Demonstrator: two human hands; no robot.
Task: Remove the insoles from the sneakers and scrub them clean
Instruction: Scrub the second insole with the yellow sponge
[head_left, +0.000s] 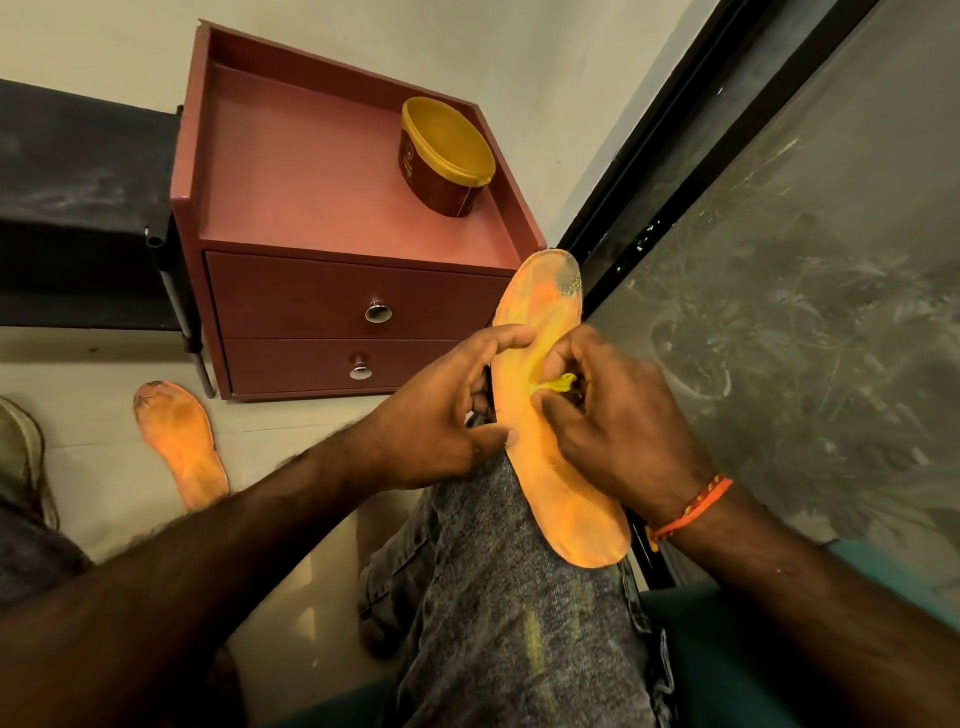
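An orange insole (558, 488) lies lengthwise on my right knee, its grey worn toe end pointing away. My left hand (441, 415) grips its left edge near the middle. My right hand (618, 421) presses a small yellow scrubbing piece (558, 384) against the insole's upper face; what it is exactly I cannot tell. A second orange insole (182, 441) lies flat on the pale floor at the left. At the far left edge sits part of a sneaker (21, 447).
A dark red two-drawer cabinet (332, 312) stands ahead, with a lidded yellow-and-red tub (447, 156) on its top. A black frame and glass panel (779, 260) run along the right. A dark rack (78, 208) is at the left.
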